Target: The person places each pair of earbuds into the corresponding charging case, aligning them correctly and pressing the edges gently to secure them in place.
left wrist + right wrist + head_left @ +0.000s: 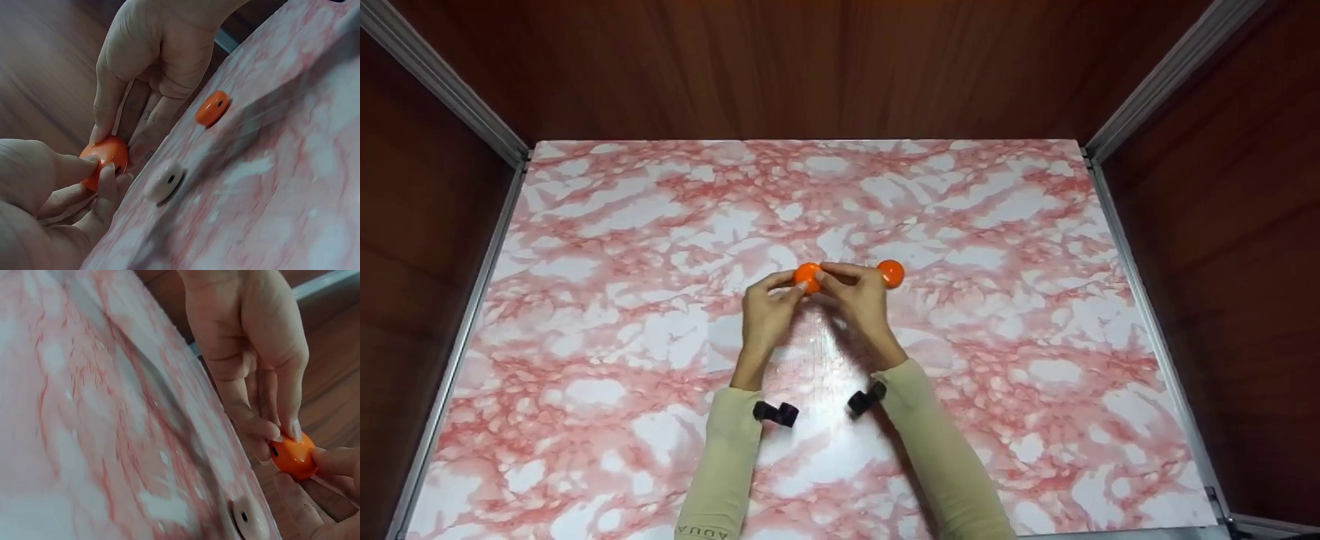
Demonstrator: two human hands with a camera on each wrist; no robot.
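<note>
At the middle of the table, my left hand and my right hand pinch the same glossy orange rounded case between thumbs and fingers. A small dark slot shows in its side in both wrist views. In the left wrist view, my left hand comes from the lower left and my right hand from above. A second orange rounded case rests on the table just right of my right hand. A similar whitish case with a dark slot lies below the hands; the head view hides it.
The table has a red and white marbled top. Dark wood panels stand behind it and at both sides, joined by grey metal rails. Black wrist straps sit over pale green sleeves.
</note>
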